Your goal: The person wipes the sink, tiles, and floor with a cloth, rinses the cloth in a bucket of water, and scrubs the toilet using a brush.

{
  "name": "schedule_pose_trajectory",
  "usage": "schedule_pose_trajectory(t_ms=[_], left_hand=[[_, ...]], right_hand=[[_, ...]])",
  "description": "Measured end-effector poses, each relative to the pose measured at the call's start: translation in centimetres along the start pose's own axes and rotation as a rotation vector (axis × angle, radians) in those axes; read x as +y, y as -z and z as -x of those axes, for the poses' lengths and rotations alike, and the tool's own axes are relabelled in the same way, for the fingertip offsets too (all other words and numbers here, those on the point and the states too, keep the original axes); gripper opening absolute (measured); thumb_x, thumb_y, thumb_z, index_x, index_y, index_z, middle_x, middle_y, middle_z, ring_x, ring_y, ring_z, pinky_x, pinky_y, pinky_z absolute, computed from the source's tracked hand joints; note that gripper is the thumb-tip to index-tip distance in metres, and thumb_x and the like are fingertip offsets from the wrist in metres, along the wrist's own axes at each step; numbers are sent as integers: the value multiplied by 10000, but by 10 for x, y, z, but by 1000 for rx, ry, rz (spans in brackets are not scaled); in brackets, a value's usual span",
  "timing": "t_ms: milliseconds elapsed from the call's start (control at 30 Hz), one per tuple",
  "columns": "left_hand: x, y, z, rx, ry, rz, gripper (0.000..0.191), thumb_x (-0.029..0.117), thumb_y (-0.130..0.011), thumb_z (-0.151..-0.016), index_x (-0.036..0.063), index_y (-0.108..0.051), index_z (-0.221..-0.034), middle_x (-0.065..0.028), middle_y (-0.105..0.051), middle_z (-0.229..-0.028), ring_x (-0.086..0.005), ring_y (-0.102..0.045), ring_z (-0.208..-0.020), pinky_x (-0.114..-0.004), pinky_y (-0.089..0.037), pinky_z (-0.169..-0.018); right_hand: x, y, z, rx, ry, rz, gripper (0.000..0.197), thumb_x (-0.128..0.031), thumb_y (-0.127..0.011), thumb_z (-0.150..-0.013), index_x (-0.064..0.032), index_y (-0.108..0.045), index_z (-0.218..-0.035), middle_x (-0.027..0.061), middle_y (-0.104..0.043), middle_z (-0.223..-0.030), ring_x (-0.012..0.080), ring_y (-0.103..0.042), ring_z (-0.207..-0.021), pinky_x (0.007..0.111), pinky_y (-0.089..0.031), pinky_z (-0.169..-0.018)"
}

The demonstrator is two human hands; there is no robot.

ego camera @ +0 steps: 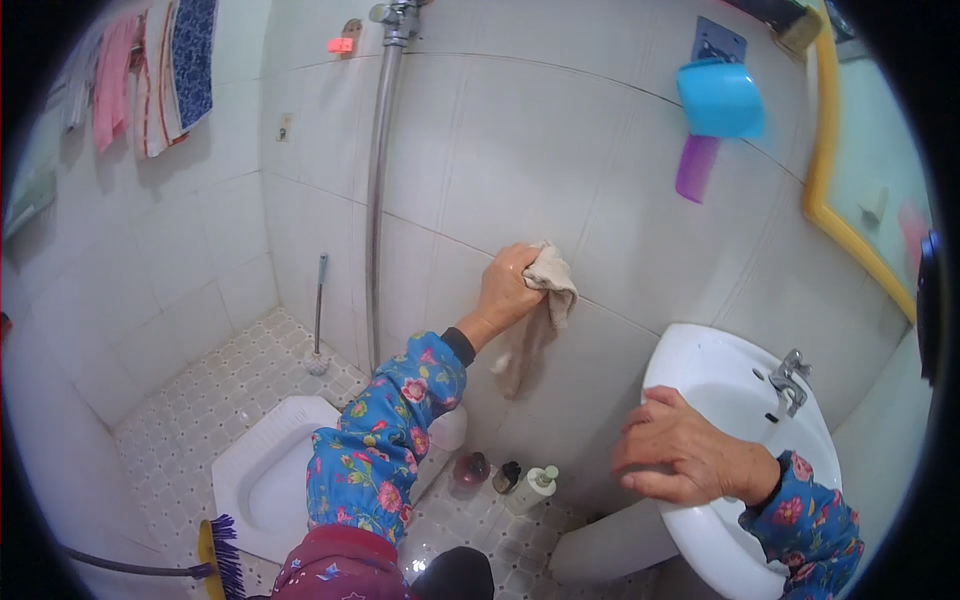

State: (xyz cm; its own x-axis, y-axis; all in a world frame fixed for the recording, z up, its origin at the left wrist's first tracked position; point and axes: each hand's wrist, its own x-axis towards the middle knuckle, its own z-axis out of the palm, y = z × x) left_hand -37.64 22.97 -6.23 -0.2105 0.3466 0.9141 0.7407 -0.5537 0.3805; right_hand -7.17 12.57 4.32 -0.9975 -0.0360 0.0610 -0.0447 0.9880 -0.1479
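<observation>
My left hand (507,291) is shut on a beige cloth (552,279) at the white tiled wall (517,150). Part of the cloth hangs below my fingers. To the right, my right hand (686,448) lies over the left rim of a white ceramic washbasin (701,349); its fingers are bent and apart, with nothing held in them. Whether its palm presses on the rim is hidden. Both forearms wear blue floral sleeves. A chrome faucet (789,382) stands at the basin's back right.
A squat toilet (277,469) is set in the floor at left, with a toilet brush (319,322) behind it. Several bottles, including a white pump bottle (532,491), stand below the wall. A metal pipe (379,195), blue cup (720,97), yellow-framed mirror (847,232) and purple-bristled broom (214,559) surround me.
</observation>
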Motion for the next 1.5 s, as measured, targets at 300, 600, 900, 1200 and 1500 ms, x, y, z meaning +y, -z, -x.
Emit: schedule_pose_trajectory(t_ms=[300,600,900,1200,1500], left_hand=[[45,0,-67,-148,-124,-578,680,67,-614,-641,135,-403,-1283,-129,-491,-949,-332,-553,-760,-411,-468,-646],[58,-11,-73,-196,39,-702,769,44,-584,-637,157,-314,-1348,-154,-505,-947,-357,-553,-713,-432,-458,-613],[51,-13,-69,-115,-32,-677,755,32,-580,-635,142,-340,-1342,-142,-520,-953,-356,-557,-718,-428,-459,-614],[52,-16,-69,-148,51,-656,759,80,-601,-651,151,-332,-1357,-132,-533,-969,-353,-571,-718,-449,-455,-618],[54,-21,-66,-176,124,-619,778,72,-593,-660,143,-295,-1375,-141,-533,-936,-355,-574,-713,-435,-457,-635]], right_hand=[[-4,0,2,6,-3,-35,218,-235,-512,-815,-75,-647,-755,60,-581,-717,231,-505,-807,358,-309,-831],[-3,-1,3,-12,-48,-77,226,-246,-524,-809,-71,-665,-781,60,-612,-733,233,-520,-851,394,-296,-900],[-4,-1,2,7,-45,-91,227,-237,-523,-808,-68,-666,-760,62,-615,-722,227,-523,-848,392,-297,-907],[-3,-3,2,13,-43,-107,221,-233,-531,-801,-64,-666,-758,65,-616,-717,231,-522,-843,394,-300,-908],[-3,-2,2,-1,-54,-99,221,-238,-525,-809,-72,-666,-768,63,-611,-720,235,-521,-841,416,-287,-922]])
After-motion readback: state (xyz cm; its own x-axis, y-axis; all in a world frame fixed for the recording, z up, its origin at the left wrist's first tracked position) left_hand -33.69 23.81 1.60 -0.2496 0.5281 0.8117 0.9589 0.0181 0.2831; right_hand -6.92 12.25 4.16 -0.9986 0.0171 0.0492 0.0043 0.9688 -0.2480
